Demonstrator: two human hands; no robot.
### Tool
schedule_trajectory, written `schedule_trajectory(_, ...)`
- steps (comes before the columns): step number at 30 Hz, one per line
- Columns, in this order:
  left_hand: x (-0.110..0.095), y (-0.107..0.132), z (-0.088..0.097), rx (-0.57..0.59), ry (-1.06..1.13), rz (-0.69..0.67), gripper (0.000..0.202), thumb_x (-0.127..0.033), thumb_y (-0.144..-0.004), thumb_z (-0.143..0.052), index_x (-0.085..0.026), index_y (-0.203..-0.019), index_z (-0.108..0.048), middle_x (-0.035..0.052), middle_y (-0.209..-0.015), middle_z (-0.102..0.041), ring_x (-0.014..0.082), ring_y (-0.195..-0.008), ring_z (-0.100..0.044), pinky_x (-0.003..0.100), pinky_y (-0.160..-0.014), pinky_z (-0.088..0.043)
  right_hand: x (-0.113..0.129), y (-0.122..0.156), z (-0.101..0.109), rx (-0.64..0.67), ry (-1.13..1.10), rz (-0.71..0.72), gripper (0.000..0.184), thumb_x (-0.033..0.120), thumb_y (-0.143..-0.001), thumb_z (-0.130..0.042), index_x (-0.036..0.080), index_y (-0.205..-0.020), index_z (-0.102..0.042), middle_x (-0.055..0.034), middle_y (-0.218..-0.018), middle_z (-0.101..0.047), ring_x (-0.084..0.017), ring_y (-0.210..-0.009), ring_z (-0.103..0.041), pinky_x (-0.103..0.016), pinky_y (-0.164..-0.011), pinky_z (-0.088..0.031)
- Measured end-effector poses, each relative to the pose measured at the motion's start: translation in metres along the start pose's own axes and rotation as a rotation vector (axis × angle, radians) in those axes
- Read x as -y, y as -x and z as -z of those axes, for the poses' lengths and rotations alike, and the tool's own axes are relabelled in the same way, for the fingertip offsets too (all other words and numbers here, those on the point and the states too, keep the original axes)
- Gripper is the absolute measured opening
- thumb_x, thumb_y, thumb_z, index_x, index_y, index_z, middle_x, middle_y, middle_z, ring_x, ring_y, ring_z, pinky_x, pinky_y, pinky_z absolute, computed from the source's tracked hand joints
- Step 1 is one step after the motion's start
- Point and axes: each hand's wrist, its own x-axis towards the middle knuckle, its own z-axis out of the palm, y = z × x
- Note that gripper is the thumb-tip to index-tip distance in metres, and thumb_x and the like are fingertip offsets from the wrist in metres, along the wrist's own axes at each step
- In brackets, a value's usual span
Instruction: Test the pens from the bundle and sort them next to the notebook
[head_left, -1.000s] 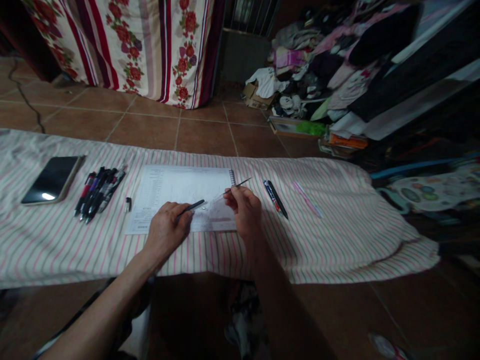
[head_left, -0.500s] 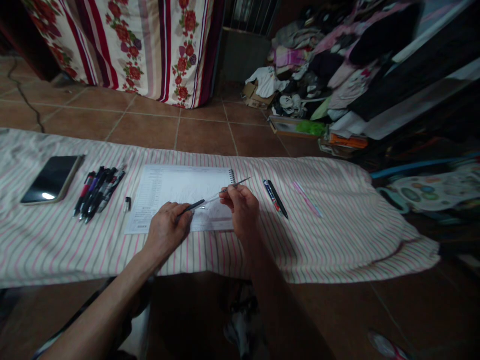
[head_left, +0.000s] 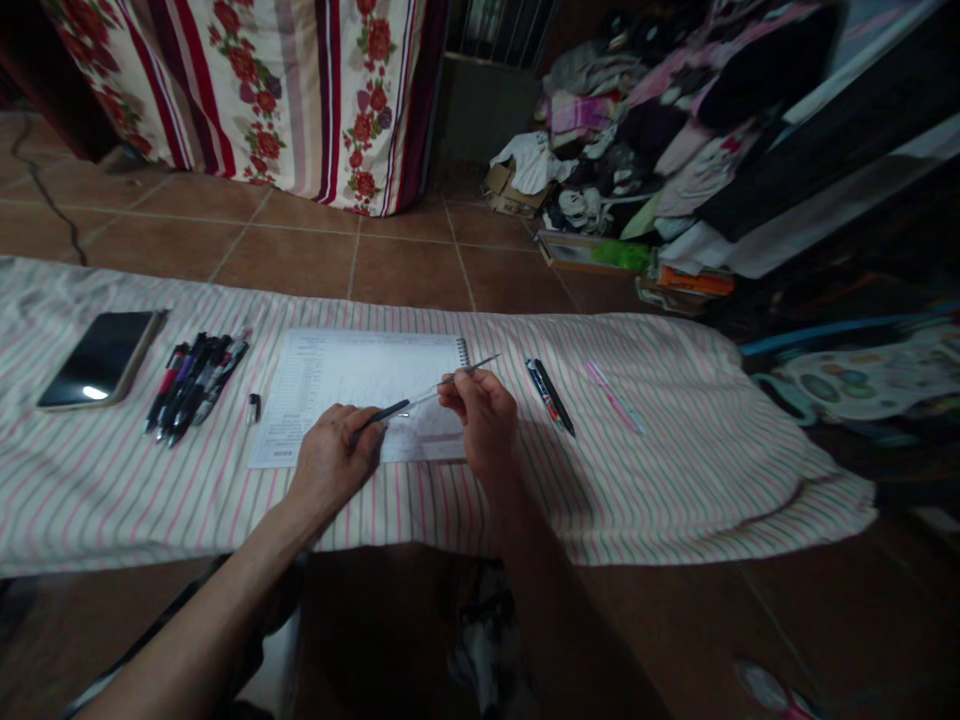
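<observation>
My left hand (head_left: 334,450) is closed around a dark pen barrel (head_left: 391,410), which points up to the right. My right hand (head_left: 484,410) pinches a thin pen refill (head_left: 484,361). Its dark end sticks out past my fingertips, while its clear part runs toward the barrel's end; whether it sits inside the barrel is too fine to tell. Both hands are above a spiral notebook (head_left: 375,360) with a printed sheet showing and faint scribbles. Under the pen a small shiny piece (head_left: 403,415) lies on the page. A small black and clear pen cap (head_left: 253,408) lies left of the notebook.
A bunch of pens (head_left: 193,390) and a phone (head_left: 101,358) lie to the left. Two pens (head_left: 550,397) and a pink pen (head_left: 615,398) are on the right. All rest on a striped cloth (head_left: 675,470). Heaped clothes (head_left: 600,120) stand beyond, across the tiled floor.
Almost nothing differs. Both hands keep their hold on the pen barrel and refill, and the whole view has shifted very slightly.
</observation>
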Motion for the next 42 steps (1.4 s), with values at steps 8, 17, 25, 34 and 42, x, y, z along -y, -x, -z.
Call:
schedule_trajectory(8,-0.0006,-0.0007,-0.0001,0.014,-0.012,0.009,0.024,-0.028,-0.086,-0.045,-0.016,-0.094,-0.065,0.0043,-0.074,-0.062,0.0186,-0.075,-0.056,0.031,-0.068,-0.045,-0.0003,0.0008,0.0000,0.010,-0.001,0.016,0.016,0.031,-0.074,-0.062,0.015,-0.072,-0.060,0.0009,-0.064,-0.065,-0.008,-0.057,-0.061,-0.018,-0.054,-0.052)
schedule_trajectory(17,0.0000,-0.0012,-0.0006,0.005,0.003,0.001,0.025,-0.029,-0.086,-0.045,-0.016,-0.095,-0.065,0.0045,-0.074,-0.062,0.0188,-0.075,-0.056,0.031,-0.067,-0.046,-0.0008,0.0002,0.0007,-0.005,-0.004,0.033,0.015,0.031,-0.074,-0.062,0.015,-0.072,-0.060,0.0009,-0.065,-0.065,-0.008,-0.058,-0.061,-0.018,-0.054,-0.052)
schedule_trajectory(25,-0.0006,-0.0007,0.0000,0.016,0.003,-0.003,0.023,-0.028,-0.086,-0.046,-0.018,-0.094,-0.064,0.0042,-0.074,-0.062,0.0190,-0.075,-0.057,0.032,-0.066,-0.046,0.0000,0.0006,0.0001,0.009,0.002,0.036,0.015,0.031,-0.073,-0.062,0.016,-0.071,-0.059,0.0011,-0.064,-0.065,-0.008,-0.055,-0.060,-0.019,-0.053,-0.052)
schedule_trajectory(34,-0.0005,-0.0015,0.0001,0.018,-0.003,-0.005,0.023,-0.028,-0.086,-0.046,-0.017,-0.094,-0.065,0.0041,-0.073,-0.062,0.0191,-0.075,-0.057,0.032,-0.066,-0.046,0.0005,0.0014,0.0004,0.011,0.007,0.046,0.016,0.032,-0.072,-0.063,0.016,-0.072,-0.060,0.0010,-0.065,-0.066,-0.009,-0.057,-0.061,-0.020,-0.054,-0.052)
schedule_trajectory(42,-0.0013,-0.0009,0.0002,0.025,0.001,0.006,0.024,-0.029,-0.086,-0.045,-0.018,-0.096,-0.064,0.0040,-0.075,-0.062,0.0189,-0.077,-0.057,0.031,-0.068,-0.046,0.0019,0.0033,-0.0003,0.031,0.040,0.040,0.017,0.033,-0.073,-0.062,0.016,-0.071,-0.059,0.0011,-0.062,-0.064,-0.009,-0.057,-0.060,-0.021,-0.054,-0.051)
